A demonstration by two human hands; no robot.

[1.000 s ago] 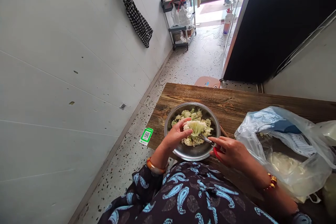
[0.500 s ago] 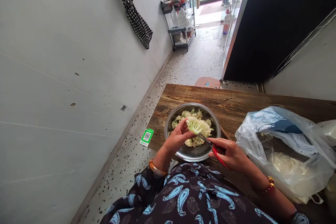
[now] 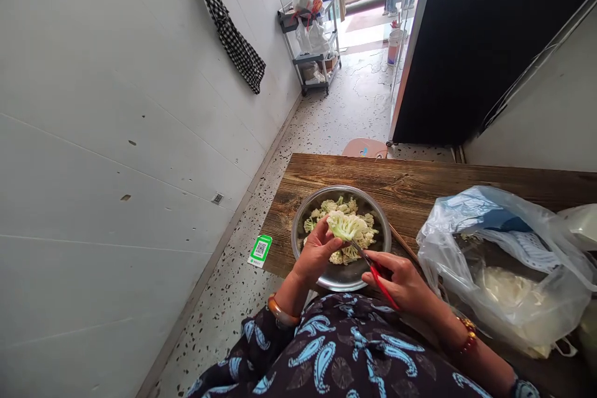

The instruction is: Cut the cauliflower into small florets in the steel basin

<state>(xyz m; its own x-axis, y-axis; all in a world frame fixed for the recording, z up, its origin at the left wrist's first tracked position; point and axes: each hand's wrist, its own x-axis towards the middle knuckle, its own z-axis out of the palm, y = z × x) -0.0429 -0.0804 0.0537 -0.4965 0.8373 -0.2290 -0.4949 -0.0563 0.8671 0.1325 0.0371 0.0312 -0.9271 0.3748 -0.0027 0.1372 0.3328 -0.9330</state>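
My left hand point(image 3: 318, 250) is closed on a piece of cauliflower point(image 3: 344, 224), pinching it by its left side above a metal bowl point(image 3: 298, 214). In my right hand point(image 3: 402, 281) are red-handled scissors point(image 3: 383, 289), their blades pointing up and left against the underside of that piece. Whether the blades are parted I cannot make out. Several cut cauliflower florets point(image 3: 336, 204) lie inside the bowl, partly hidden by the held piece and my left hand.
The bowl stands on a wooden table point(image 3: 420, 183). A clear plastic bag point(image 3: 506, 261) takes up the table's right side, and chopsticks point(image 3: 403, 244) lie beside the bowl. A green QR card point(image 3: 260, 250) sits at the left edge. Beyond are a shelf cart point(image 3: 313, 62) and a doorway.
The view has shifted slightly. My right hand and the scissors have moved a little left and down relative to the bowl, while my left hand still grips the cauliflower piece.
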